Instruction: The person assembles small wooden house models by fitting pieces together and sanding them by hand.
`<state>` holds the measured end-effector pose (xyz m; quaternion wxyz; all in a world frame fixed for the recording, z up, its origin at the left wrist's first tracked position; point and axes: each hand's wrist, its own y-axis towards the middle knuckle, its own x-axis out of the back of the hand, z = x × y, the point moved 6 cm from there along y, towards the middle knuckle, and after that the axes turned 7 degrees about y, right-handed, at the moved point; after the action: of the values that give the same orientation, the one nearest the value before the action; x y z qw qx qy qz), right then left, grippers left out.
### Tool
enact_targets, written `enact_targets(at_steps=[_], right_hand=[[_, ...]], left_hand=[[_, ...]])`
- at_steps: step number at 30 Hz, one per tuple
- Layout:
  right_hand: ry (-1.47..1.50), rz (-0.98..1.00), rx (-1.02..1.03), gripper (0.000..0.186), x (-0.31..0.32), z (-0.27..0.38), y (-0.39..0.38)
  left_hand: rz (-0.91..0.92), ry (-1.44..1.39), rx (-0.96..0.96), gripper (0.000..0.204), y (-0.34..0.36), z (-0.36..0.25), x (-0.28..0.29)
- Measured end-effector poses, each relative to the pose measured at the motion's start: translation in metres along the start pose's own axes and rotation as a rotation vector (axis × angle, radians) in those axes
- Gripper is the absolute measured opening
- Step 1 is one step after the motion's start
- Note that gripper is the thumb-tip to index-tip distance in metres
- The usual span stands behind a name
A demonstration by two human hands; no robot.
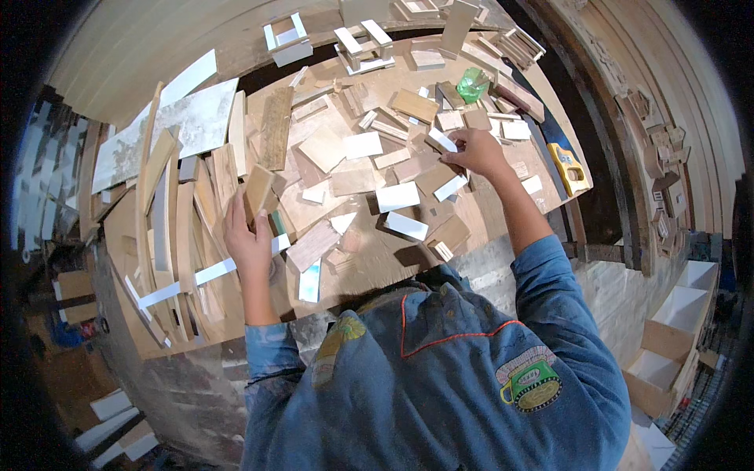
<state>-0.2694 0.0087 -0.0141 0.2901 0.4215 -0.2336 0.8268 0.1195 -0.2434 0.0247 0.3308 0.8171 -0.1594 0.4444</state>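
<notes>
My left hand, over the left part of the workbench, grips a flat rectangular wood block standing up between thumb and fingers. Farther right, my right hand pinches a small wood piece with a white face by its end. Beneath and around both hands lie loose offcuts: a white rectangular piece, a bare square wood piece and several others. Close to the right fingers is a white-topped strip.
Long wood strips and a stained white board crowd the left side. A yellow-handled saw lies at the right edge. Small wooden assemblies stand at the back, near crumpled green plastic. Open boxes stand lower right.
</notes>
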Motion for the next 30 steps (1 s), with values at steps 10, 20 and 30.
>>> enact_targets(at_steps=[10, 20, 30], right_hand=[[0.948, 0.198, -0.349, 0.027, -0.004, -0.045, -0.015], [1.167, 0.503, -0.177, 0.026, -0.015, -0.033, -0.04], [0.742, -0.109, -0.081, 0.026, 0.008, -0.061, -0.05]], left_hand=[[0.055, 0.045, -0.127, 0.062, -0.016, -0.045, -0.005], [0.124, 0.024, -0.183, 0.055, -0.032, -0.071, -0.008], [0.163, 0.035, -0.156, 0.05, -0.059, -0.072, 0.0]])
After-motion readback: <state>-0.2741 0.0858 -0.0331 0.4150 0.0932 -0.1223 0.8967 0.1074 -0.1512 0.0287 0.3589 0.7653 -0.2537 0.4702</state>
